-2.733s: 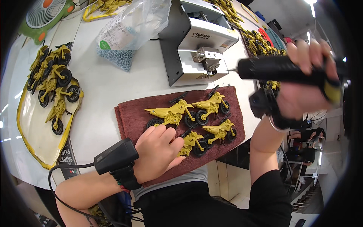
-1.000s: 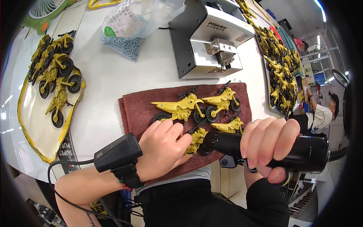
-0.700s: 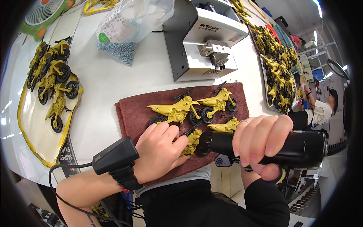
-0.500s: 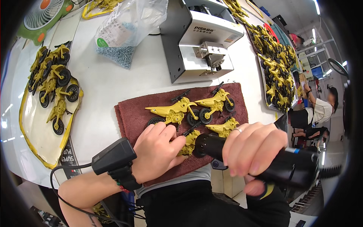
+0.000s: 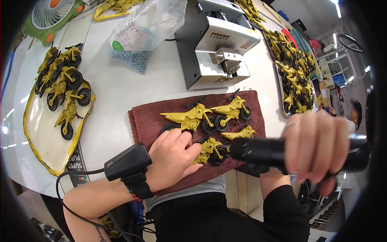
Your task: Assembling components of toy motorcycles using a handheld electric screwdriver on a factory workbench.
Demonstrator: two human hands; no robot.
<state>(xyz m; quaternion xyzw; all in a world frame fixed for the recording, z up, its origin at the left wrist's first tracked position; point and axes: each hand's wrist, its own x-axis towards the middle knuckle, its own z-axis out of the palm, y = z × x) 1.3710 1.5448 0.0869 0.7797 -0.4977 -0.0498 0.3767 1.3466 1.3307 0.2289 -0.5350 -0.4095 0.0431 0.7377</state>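
Observation:
Four toy motorcycles, yellow with black wheels and handlebars, lie on a folded brown towel [image 5: 145,117]. My left hand [image 5: 173,155] is closed on the near toy motorcycle [image 5: 209,148], holding it against the towel; my fingers hide its rear. In my right hand [image 5: 316,141] is a black electric screwdriver [image 5: 258,150], held level from the right and blurred by motion. Its tip is beside that motorcycle's front end; whether they touch, I cannot tell. Farther away lie two more toy motorcycles, a left one [image 5: 187,117] and a right one [image 5: 230,109].
Behind the towel stand a grey-and-white screw feeder [image 5: 219,48] and a plastic bag of bluish screws [image 5: 133,58]. More toy motorcycles lie on a yellow-rimmed tray [image 5: 44,141] at left and fill a tray [image 5: 296,72] at right. A green fan [image 5: 52,18] stands far left.
My right hand has drawn the screwdriver to the right and slightly up, uncovering the near motorcycle's front wheel. My left hand keeps its hold on the toy. The view has shifted slightly.

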